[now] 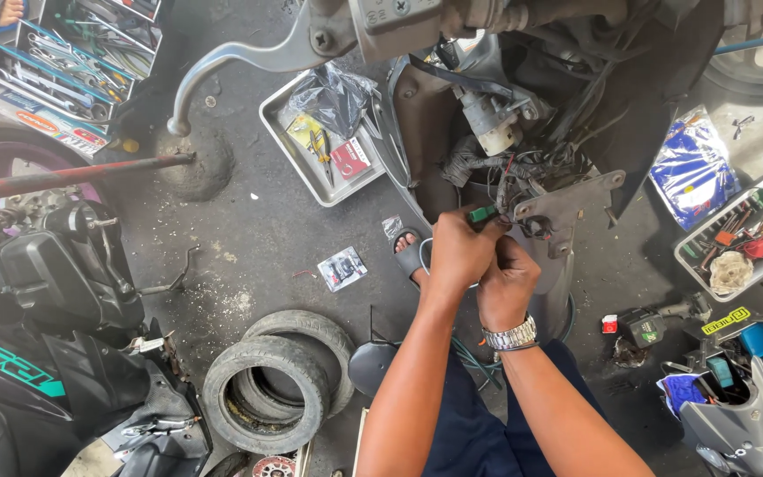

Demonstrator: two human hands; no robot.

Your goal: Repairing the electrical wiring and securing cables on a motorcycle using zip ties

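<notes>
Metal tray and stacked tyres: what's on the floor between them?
In the head view, a small printed packet lies on the concrete between the metal tray and the tyres.

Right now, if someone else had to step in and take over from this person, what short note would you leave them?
Left hand: closed on a small green connector at the scooter's exposed wiring bundle.
Right hand, wristwatch on the wrist: pressed against the left hand just below the connector; what it pinches is hidden.
Things: front panels are off, wires hang loose beside a grey metal bracket. Parts tray on the floor to the left, second tray of small parts to the right, open toolbox top left.
Done: wiring exposed.
Left: the connector is in hand; whether it is mated cannot be seen.
</notes>
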